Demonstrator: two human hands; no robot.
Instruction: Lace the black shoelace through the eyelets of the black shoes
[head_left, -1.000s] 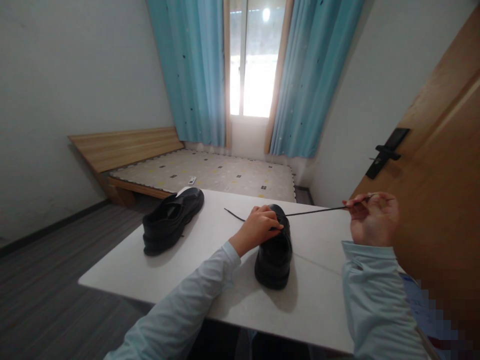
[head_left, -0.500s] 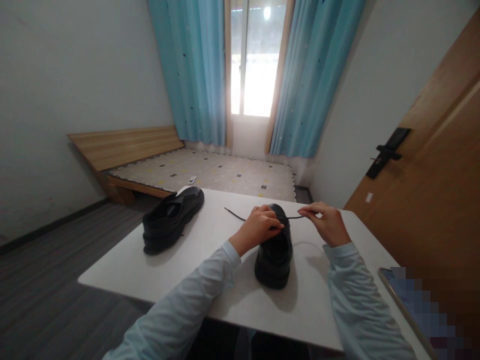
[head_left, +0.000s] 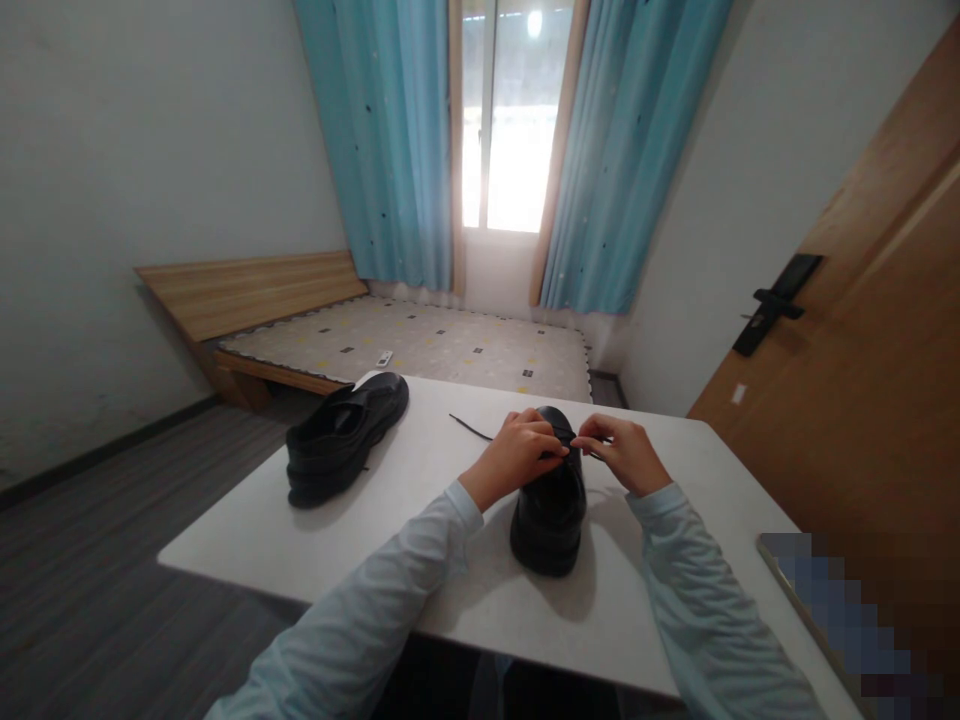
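Nearest, on the white tabletop: a black shoe, toe pointing away, standing upright. Left hand resting on top of that shoe, grip closed over its laced part. Right hand touching the shoe's right side, fingertips pinched together on a thin black shoelace. One loose lace end lying on the tabletop just left of the shoe, beyond the left hand. Pale blue sleeves on both arms. Well left of the shoe, a second black shoe, apart from both hands, toe also pointing away. Right of the shoe, a wooden door with a dark handle. Beyond the shoe, a low bed, then blue curtains framing a bright window.
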